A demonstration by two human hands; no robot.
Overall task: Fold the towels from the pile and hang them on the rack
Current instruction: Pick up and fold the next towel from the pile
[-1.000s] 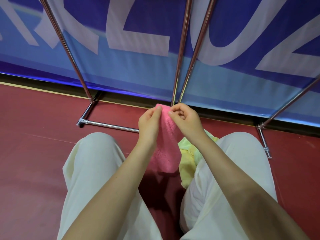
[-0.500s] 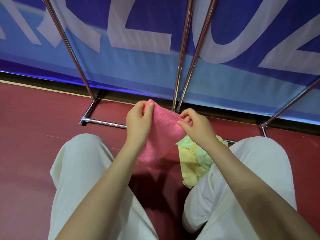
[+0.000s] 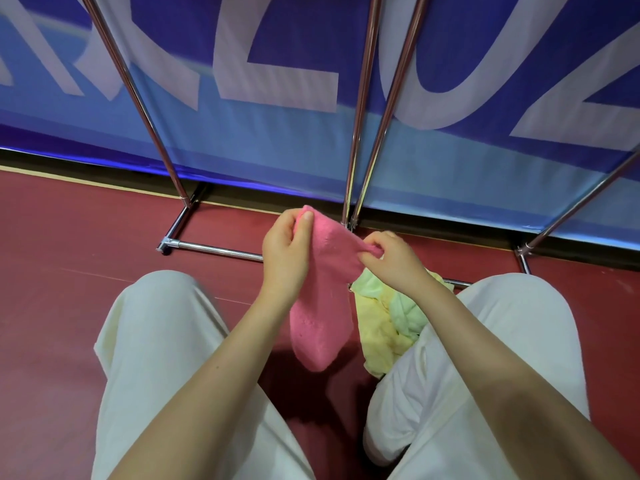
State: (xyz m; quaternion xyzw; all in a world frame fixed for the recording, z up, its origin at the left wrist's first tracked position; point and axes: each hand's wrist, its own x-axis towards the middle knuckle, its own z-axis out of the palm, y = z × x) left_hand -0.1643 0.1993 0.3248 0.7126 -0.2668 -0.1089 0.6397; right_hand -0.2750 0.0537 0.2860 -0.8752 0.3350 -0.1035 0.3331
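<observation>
Two hands hold one pink towel up between the knees in the head view. The left hand pinches the towel's upper left corner, thumb in front and fingers curled behind the cloth. The right hand has its grip closed on the opposite top corner, pinching a bunched bit of the edge between thumb and fingertips. Between the two grips the top edge runs taut and slopes down toward the right hand; the rest of the towel hangs below both hands, narrowing to a rounded end above the red floor. It looks doubled lengthwise, though the layers are hard to separate here. Just right of the hanging towel, the pile of yellow and pale green towels lies on the floor against the right leg in cream trousers. Beyond the hands stand the chrome tubes of the rack, its base bars on the floor, in front of a blue banner with large white letters.
</observation>
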